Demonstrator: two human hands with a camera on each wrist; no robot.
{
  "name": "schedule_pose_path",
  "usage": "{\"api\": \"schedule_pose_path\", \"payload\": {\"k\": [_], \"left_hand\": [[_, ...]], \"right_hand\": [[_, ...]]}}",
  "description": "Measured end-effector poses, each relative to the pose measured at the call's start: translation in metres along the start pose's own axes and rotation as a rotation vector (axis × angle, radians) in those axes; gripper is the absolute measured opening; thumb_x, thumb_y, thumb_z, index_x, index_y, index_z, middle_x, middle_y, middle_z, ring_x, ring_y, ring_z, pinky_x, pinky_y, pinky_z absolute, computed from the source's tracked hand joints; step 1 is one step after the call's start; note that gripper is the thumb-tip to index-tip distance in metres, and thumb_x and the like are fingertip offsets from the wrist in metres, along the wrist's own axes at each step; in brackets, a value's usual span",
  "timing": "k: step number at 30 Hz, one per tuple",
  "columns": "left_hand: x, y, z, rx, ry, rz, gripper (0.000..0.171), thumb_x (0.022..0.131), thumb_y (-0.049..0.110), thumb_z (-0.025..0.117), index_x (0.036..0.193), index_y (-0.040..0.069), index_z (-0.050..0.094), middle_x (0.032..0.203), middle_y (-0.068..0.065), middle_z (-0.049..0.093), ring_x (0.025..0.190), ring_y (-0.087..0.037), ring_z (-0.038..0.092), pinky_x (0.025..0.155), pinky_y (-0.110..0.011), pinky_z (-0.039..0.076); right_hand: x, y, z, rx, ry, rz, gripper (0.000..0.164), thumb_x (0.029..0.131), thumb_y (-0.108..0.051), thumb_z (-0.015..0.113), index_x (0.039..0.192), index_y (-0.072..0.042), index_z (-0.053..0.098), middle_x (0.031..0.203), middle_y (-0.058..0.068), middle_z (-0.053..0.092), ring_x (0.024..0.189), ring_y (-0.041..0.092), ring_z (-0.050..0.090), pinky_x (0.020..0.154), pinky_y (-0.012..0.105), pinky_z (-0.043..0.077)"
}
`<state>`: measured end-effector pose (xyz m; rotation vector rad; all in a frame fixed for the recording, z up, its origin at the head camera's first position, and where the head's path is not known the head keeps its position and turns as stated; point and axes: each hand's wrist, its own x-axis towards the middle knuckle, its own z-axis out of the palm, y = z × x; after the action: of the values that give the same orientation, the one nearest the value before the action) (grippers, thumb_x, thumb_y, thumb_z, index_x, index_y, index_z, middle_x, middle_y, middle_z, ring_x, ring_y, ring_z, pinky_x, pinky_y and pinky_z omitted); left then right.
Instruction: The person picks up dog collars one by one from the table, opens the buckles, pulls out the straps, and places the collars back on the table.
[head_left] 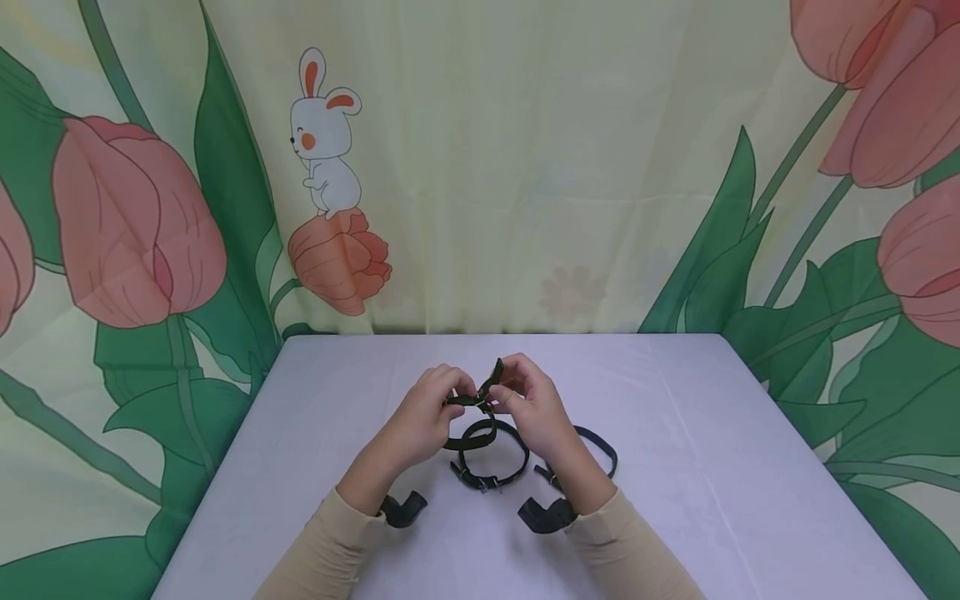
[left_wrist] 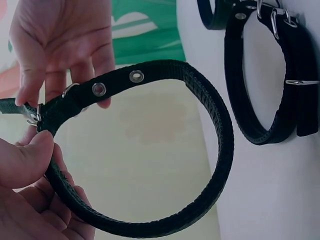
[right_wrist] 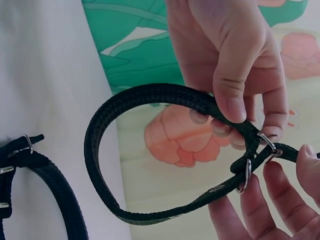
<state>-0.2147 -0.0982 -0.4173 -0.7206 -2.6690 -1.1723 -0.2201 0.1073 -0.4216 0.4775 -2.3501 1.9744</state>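
Observation:
A black collar with metal fittings is held above the table between both hands, its loop hanging down. My left hand pinches the band beside the buckle between thumb and fingers. With thumb and fingers, my right hand grips the strap's free end, which sticks up past the buckle. In the right wrist view the strap passes through the metal buckle, near a D-shaped ring. Eyelets line the band in the left wrist view. Below the hands, a second black collar lies on the table.
Another black collar lies at the right, partly hidden by the right forearm. Black devices sit at both wrists. The white-covered table ends at a curtain printed with tulips and a rabbit.

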Motion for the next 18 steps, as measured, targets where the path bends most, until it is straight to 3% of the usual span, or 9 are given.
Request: {"api": "schedule_pose_path", "payload": {"k": [10,18], "left_hand": [[-0.0012,-0.0018,0.0003,-0.057,0.013,-0.017,0.028,0.093,-0.002,0.080,0.102,0.020,0.065,0.099,0.006,0.065,0.090,-0.013,0.060,0.082,-0.031,0.056],[-0.0025,-0.0034,0.0020,-0.078,0.043,-0.003,0.026,0.091,0.002,0.085,0.103,0.020,0.070,0.095,0.009,0.067,0.086,-0.010,0.062,0.080,-0.028,0.057]], "right_hand": [[-0.0003,0.0024,-0.0025,-0.028,0.006,-0.003,0.019,0.105,-0.005,0.066,0.123,-0.010,0.064,0.111,0.016,0.067,0.105,0.025,0.072,0.085,0.035,0.067],[-0.0006,0.0023,-0.0038,-0.052,0.009,-0.006,0.020,0.105,-0.006,0.065,0.125,-0.009,0.063,0.112,0.015,0.068,0.106,0.025,0.070,0.088,0.035,0.065]]}}
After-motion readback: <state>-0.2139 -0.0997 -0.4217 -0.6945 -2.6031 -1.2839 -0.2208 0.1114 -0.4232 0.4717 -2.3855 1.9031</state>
